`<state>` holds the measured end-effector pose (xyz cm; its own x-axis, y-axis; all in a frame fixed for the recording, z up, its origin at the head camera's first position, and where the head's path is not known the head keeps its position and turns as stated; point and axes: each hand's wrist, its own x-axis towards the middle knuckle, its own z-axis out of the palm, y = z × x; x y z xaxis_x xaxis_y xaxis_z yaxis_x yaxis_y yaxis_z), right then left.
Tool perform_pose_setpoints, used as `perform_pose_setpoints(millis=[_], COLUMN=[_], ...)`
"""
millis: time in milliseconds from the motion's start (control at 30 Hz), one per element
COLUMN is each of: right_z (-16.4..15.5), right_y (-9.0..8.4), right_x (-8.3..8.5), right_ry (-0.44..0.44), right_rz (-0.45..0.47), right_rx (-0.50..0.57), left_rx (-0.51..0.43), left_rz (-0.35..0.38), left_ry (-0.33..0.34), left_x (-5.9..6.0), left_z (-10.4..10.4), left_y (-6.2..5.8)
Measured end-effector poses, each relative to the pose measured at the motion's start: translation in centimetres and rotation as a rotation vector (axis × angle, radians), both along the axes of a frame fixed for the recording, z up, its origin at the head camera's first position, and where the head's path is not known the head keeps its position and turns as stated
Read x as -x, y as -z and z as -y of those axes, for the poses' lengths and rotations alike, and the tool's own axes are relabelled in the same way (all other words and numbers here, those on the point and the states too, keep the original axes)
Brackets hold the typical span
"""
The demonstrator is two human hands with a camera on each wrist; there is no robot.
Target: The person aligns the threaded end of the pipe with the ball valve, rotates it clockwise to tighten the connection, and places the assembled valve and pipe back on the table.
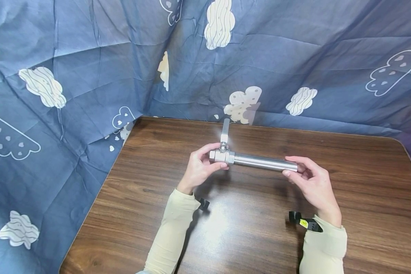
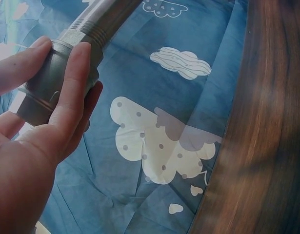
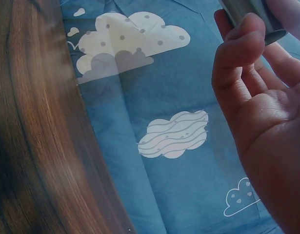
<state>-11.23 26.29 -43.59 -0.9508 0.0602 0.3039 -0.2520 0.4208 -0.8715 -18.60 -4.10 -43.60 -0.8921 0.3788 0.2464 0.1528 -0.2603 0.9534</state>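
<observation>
Fingers [image 1: 216, 166] of the left hand [image 1: 200, 169] were curled round the valve body [image 1: 220, 156], thumb on the near side; the right hand [image 1: 311, 182] pinched the far end of the steel pipe [image 1: 265, 162] between thumb and fingertips. We noted the assembly held level, clear above the worktop [image 1: 253, 228], with the valve lever [image 1: 224, 131] standing up toward the blue cloth [image 1: 89, 76]. Both forearms came in from below, wrists bent slightly inward. We judged the right-hand pinch light: if the left hand twisted hard, the pipe end might slip and drop onto the wood.

Left wrist view: the fingers [image 2: 71, 92] wrapped the valve body [image 2: 52, 92] firmly, pipe threads [image 2: 93, 29] showing just beyond them. A cross-threaded joint could bind here, we thought, though we could not tell how far it was screwed in.

Right wrist view: the thumb [image 3: 237, 53] pressed on the pipe's end [image 3: 247, 12], palm open and the other fingers loosely bent behind it. Only the tip was gripped, so a tilt could lever it free.
</observation>
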Motion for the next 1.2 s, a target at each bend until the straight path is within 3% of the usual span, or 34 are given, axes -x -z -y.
perform_pose_setpoints(millis=[500, 833, 1200], right_z=[0.01, -0.01, -0.07], right_y=[0.13, 0.05, 0.08], right_x=[0.16, 0.07, 0.06], right_ry=[0.003, 0.061, 0.059], right_rz=[-0.028, 0.018, 0.016], right_rx=[0.002, -0.035, -0.027], left_rx=[0.005, -0.004, -0.018], left_rz=[-0.017, -0.003, -0.005], left_ry=[0.001, 0.013, 0.022], left_x=[0.02, -0.16, -0.15], left_z=[-0.04, -0.08, -0.09], left_y=[-0.08, -0.23, -0.08])
